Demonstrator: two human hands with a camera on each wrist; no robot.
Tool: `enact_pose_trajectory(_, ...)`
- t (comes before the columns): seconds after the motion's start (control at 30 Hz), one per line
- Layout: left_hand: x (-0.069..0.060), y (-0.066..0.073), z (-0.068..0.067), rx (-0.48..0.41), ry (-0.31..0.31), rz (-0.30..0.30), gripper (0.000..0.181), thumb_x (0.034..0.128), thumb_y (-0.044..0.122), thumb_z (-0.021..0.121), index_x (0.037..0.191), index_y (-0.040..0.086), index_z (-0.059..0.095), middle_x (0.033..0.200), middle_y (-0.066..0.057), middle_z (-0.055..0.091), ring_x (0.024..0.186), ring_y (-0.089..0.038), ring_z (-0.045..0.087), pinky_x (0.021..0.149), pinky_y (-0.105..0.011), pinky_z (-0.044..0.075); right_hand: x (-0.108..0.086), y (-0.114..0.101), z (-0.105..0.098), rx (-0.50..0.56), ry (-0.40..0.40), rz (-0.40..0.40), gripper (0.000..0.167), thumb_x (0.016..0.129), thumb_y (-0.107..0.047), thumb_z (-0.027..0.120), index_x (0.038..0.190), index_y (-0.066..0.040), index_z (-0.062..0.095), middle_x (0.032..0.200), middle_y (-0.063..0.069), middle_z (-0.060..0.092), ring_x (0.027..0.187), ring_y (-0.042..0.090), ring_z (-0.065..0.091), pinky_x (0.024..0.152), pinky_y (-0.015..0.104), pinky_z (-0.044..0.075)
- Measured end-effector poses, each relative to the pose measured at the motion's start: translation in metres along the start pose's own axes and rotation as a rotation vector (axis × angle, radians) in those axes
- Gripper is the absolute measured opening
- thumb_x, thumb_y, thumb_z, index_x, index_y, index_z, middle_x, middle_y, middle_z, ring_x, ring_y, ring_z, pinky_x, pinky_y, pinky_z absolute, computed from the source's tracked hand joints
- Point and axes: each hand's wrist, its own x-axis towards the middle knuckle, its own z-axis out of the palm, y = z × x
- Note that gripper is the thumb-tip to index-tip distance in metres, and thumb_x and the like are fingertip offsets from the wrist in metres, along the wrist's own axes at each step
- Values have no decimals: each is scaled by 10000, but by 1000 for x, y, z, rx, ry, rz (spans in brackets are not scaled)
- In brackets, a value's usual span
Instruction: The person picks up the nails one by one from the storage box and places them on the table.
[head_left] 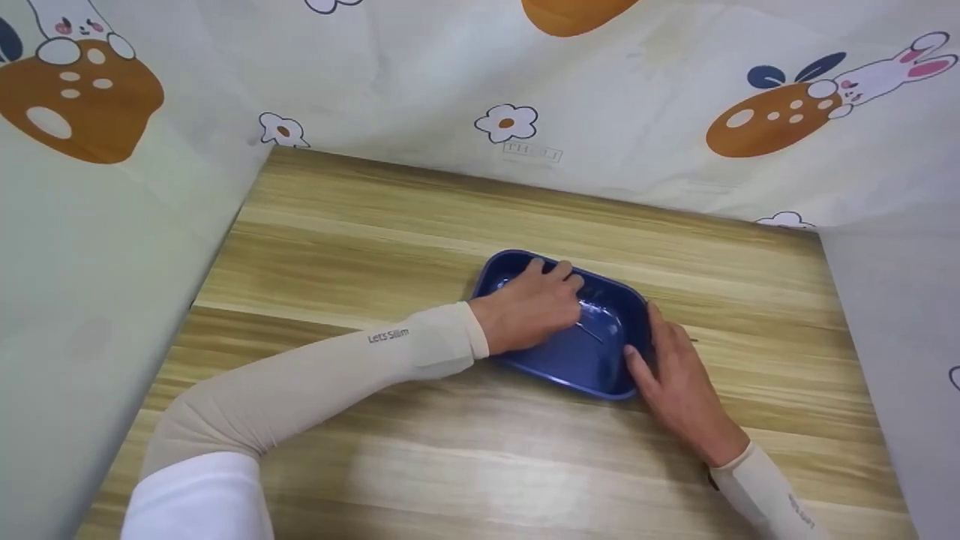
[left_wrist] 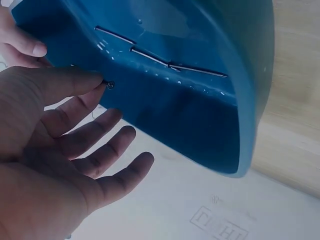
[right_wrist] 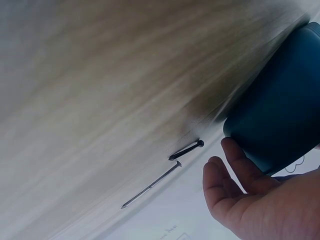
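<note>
A blue plastic tray [head_left: 555, 367] with rounded corners stands on the table. My left hand [head_left: 532, 307] is over its inside; in the left wrist view the thumb and index finger pinch a small dark nail [left_wrist: 110, 85], mostly hidden, while the other fingers are spread. Several thin nails [left_wrist: 150, 57] lie end to end on the tray's inside. My right hand [head_left: 682, 382] grips the tray's right end, thumb inside the rim and fingers against the outer wall. In the right wrist view a short dark nail [right_wrist: 186, 150] and a longer silver nail [right_wrist: 151, 185] lie outside the tray.
The wood-grain table [head_left: 360, 262] runs to a cloth-covered back wall [head_left: 405, 97] printed with rabbits and flowers. Pale side walls stand at the left [head_left: 97, 255] and right [head_left: 892, 300].
</note>
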Motion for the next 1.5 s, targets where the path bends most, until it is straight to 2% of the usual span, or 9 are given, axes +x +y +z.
enact_pose_trajectory(0.37, -18, -11, -9, 28, 45, -54, 137, 997, 179, 784, 1121, 154, 836, 1226, -69, 725, 1186, -291, 637, 963, -486, 624, 3, 0, 0, -10, 37, -37, 744, 1107, -253, 644, 1696, 49, 305, 1478, 384, 530, 1348, 522, 555, 1139, 702, 451)
enact_pose_trajectory(0.57, -24, -14, -12, 18, 78, -73, 153, 987, 93, 750, 1104, 139, 837, 1191, -71, 722, 1139, -293, 635, 945, -484, 618, 0, 2, 1, -2, 50, -37, 743, 1108, -250, 643, 1696, 55, 306, 1450, 385, 543, 1331, 516, 560, 1131, 697, 458)
enact_pose_trajectory(0.8, -34, -19, -11, 9, 125, -111, 160, 960, 94, 753, 1100, 105, 830, 1167, -77, 711, 1112, -297, 628, 932, -483, 612, 1, 2, 1, -2, 40, -27, 745, 1111, -274, 638, 1695, 51, 310, 1454, 383, 538, 1331, 519, 561, 1130, 700, 459)
enact_pose_trajectory(1.13, -52, -24, -15, -20, 177, -164, 141, 955, 68, 755, 1079, 42, 815, 1201, -103, 687, 1137, -316, 617, 1004, -506, 600, 1, 2, 1, 3, 36, -24, 738, 1116, -266, 630, 1698, 49, 304, 1469, 387, 536, 1349, 518, 554, 1135, 704, 453)
enact_pose_trajectory(1.5, -70, -27, -10, -80, 206, -226, 127, 958, 16, 712, 1046, -1, 801, 1307, -128, 689, 1198, -341, 614, 1015, -523, 598, 1, 1, 2, -3, 63, -48, 723, 1104, -233, 644, 1685, 61, 331, 1421, 383, 575, 1303, 506, 582, 1105, 682, 476)
